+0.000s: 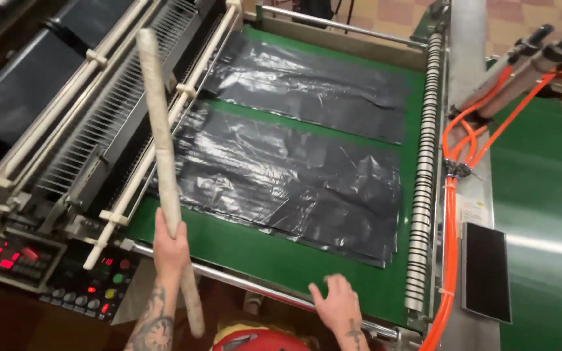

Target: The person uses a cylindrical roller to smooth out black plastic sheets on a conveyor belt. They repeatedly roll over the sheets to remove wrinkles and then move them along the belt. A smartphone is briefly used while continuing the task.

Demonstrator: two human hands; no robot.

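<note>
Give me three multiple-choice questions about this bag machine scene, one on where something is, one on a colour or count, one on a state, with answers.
1. Where does the right hand rest?
A. on the control panel
B. on the near edge of the belt
C. on the hoses

2. How many stacks of black sheets lie on the green belt?
A. one
B. two
C. four

3. How is the tube held?
A. lying flat on the belt
B. raised in the left hand
C. gripped by both hands

Answers: 1 B, the fingers lie on the belt's near edge. 2 B, a near stack and a far stack show. 3 B, only the left hand grips it, lifted above the machine.
</note>
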